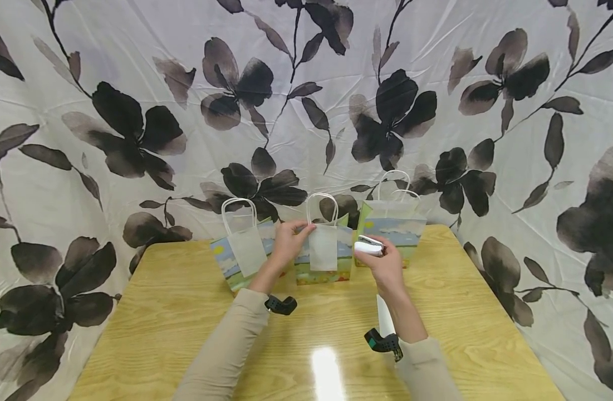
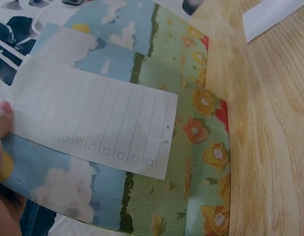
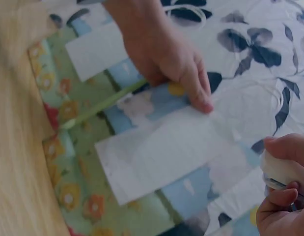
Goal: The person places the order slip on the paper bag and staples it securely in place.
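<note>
Pinching the top of the middle bag (image 1: pixel 302 267) with the left hand (image 1: pixel 286 242), with the thumb over the upper edge of the white card (image 1: pixel 323 253) on the front of the middle bag. Gripping a white stapler (image 1: pixel 368 246) between thumb and curled fingers of the right hand (image 1: pixel 388 267), just right of the middle bag and apart from it. On the middle bag's card, in the left wrist view, ruled lines with a row of little boxes, plus two marks near the lower end, too small to name. In front of the middle bag, on both wrists, black wrist cameras (image 1: pixel 281 305) and beige sleeves (image 1: pixel 226 345). Just left of the middle bag, tilted in the head view, a second bag (image 1: pixel 226 259) with another card (image 1: pixel 248 250). Right of the middle bag and slightly behind it, a third bag (image 1: pixel 396 228), partly hidden by the right hand. Nearer than the middle bag and to its right, a paper strip (image 1: pixel 383 312), partly covered by the right forearm. Beneath the middle bag, a wooden table (image 1: pixel 161 312); behind it, a flowered curtain (image 1: pixel 306 145).
</note>
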Demonstrator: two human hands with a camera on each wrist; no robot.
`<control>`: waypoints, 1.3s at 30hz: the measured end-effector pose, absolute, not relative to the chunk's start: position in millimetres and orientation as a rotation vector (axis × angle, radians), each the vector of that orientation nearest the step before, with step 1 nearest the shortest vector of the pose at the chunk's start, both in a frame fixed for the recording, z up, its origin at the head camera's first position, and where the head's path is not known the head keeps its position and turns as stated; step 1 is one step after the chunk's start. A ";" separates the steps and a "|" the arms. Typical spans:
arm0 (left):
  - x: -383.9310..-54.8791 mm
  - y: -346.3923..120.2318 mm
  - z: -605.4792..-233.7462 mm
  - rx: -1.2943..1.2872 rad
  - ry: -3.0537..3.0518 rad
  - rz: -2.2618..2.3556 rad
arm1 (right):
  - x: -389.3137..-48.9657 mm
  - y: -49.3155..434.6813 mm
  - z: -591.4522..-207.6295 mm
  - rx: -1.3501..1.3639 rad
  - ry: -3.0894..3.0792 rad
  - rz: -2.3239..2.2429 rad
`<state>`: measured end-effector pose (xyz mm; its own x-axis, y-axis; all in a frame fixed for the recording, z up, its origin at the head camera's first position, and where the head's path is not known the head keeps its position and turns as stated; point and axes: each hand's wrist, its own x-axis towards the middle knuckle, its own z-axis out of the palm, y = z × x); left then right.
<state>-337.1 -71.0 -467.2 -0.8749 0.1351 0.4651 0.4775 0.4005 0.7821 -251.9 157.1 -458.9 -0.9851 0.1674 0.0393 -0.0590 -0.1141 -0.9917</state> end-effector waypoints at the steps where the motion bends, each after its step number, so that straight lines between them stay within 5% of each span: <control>1: -337.2 -71.2 -466.7 -0.534 -2.333 -1.462 | -252.6 154.0 -455.9 -0.100 -1.950 2.254; 14: -341.3 -77.6 -467.6 -0.507 -2.304 -1.440 | -270.5 111.5 -431.6 0.341 -1.994 2.249; 39: -337.9 -71.8 -470.3 -0.587 -2.308 -1.408 | -314.0 108.6 -416.2 0.715 -2.667 1.210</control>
<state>-337.9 -71.8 -470.3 -0.8434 0.1549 0.5144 0.5283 0.4133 0.7417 -314.0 108.6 -416.2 -0.8799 -0.3675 0.3013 -0.4688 0.5669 -0.6774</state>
